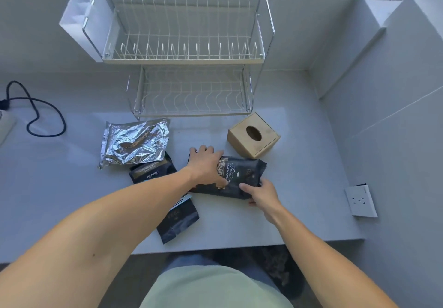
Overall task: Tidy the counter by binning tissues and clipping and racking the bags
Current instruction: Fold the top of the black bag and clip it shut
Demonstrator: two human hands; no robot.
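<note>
A black coffee bag (242, 176) with gold lettering lies on the white counter (72, 188). My left hand (207, 164) rests on its left end, fingers over the far edge. My right hand (260, 191) grips its near right corner. A crumpled silver foil bag (135, 142) lies to the left. A second black bag (151, 170) sits just below the foil one, partly under my left forearm. A third black bag (178, 221) lies near the counter's front edge. A two-tier wire rack (189, 56) stands behind them.
A wooden tissue box (253, 137) with an oval hole stands right of the rack's foot. A black cable (36, 113) loops at the far left. A white wall socket (360, 201) is on the right wall. A white paper bag (79, 17) hangs on the rack's left side.
</note>
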